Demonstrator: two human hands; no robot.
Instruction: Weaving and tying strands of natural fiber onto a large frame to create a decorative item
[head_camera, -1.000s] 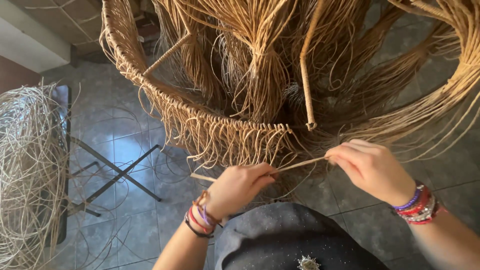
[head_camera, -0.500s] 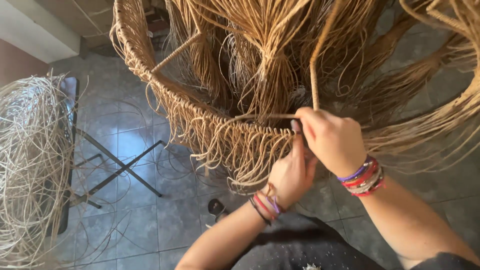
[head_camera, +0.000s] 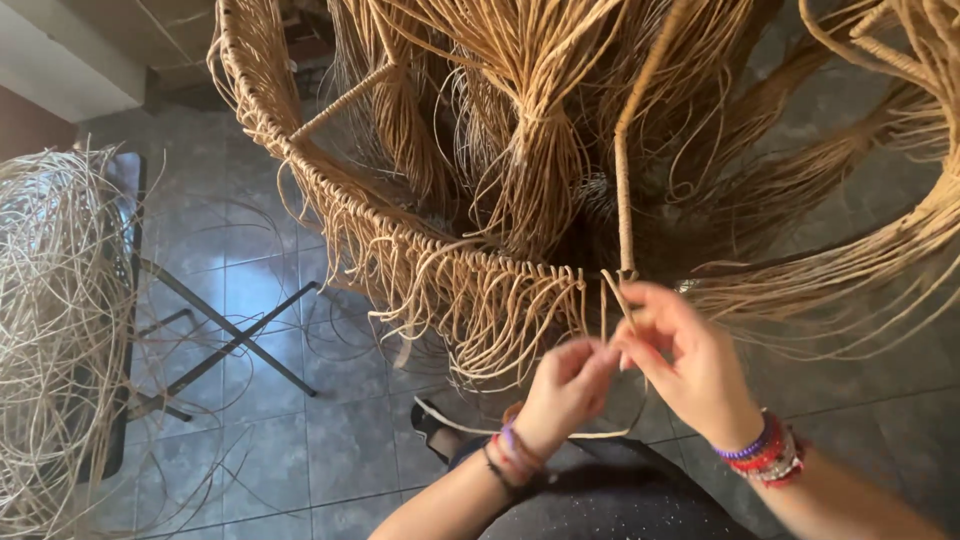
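You stand on a grey tiled floor (head_camera: 330, 460); loose cane strands (head_camera: 300, 350) lie on it.

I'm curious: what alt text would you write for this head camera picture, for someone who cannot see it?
Two bare hands, left hand and right hand, pinch a thin tan rattan strand at the rim of a large unfinished tan woven wicker frame. A pale tangle of loose cane strands lies at the left over the grey tiled floor.

wicker frame (head_camera: 400, 240): tan, woven rim
loose strands (head_camera: 50, 330): pale straw
floor tiles (head_camera: 330, 450): grey-blue
bracelets (head_camera: 765, 455): red, purple, w/ white
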